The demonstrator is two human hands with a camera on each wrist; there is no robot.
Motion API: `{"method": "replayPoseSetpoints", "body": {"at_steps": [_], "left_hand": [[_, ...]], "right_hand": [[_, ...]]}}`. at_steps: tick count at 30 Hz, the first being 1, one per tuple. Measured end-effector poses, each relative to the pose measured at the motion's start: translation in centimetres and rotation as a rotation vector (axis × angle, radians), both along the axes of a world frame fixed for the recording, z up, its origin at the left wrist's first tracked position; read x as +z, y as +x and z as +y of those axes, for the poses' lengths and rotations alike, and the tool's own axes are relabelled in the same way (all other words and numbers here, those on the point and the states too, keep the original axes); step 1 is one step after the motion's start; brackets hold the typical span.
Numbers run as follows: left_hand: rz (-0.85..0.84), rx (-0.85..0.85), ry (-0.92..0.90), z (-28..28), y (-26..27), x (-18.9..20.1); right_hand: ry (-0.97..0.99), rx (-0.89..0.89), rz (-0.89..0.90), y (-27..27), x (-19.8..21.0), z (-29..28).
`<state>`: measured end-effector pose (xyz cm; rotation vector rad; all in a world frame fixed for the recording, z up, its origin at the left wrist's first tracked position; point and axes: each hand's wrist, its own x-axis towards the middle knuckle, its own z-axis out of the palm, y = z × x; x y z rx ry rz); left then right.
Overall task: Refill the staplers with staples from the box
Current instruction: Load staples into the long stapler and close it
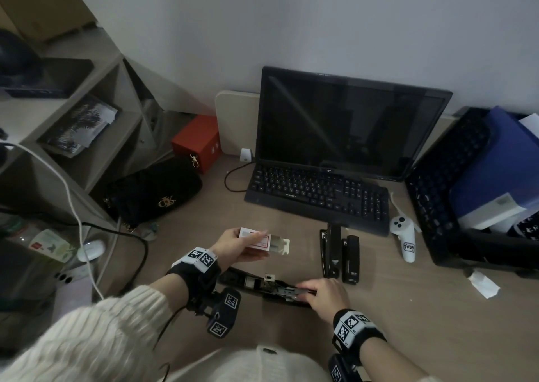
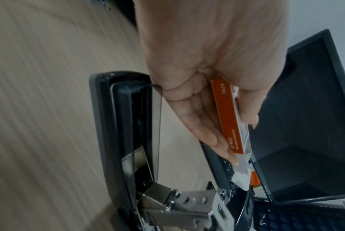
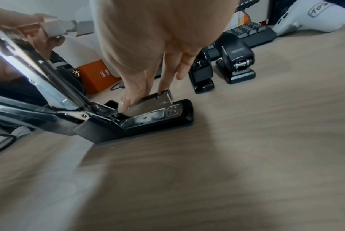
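My left hand (image 1: pixel 262 244) holds a small white and orange staple box (image 1: pixel 254 239) above the desk, its inner tray (image 1: pixel 280 246) slid out to the right. In the left wrist view the thumb and fingers of this hand (image 2: pixel 243 140) pinch the box (image 2: pixel 228 118). A black stapler (image 1: pixel 262 286) lies folded open on the desk near me. My right hand (image 1: pixel 304 290) pinches its metal magazine (image 3: pixel 153 102) between thumb and fingers (image 3: pixel 163 87), above the black base (image 3: pixel 157 120). Two more black staplers (image 1: pixel 332 250) (image 1: pixel 351 259) stand closed behind it.
A black keyboard (image 1: pixel 318 195) and a dark monitor (image 1: pixel 350 127) sit at the back. A white controller (image 1: pixel 404 237) lies right of the staplers, with a second keyboard (image 1: pixel 443 183) and a blue folder (image 1: pixel 501 162) beyond. A black handbag (image 1: pixel 154 192) and red box (image 1: pixel 198 142) stand left.
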<state>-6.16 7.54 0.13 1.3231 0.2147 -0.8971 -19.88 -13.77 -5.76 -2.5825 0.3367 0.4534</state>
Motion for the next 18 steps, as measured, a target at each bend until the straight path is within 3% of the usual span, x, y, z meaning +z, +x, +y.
{"method": "replayPoseSetpoints", "body": {"at_steps": [18], "left_hand": [[-0.013, -0.008, 0.017, 0.14, 0.11, -0.46]], "right_hand": [[-0.086, 0.055, 0.006, 0.40, -0.96, 0.42]]}}
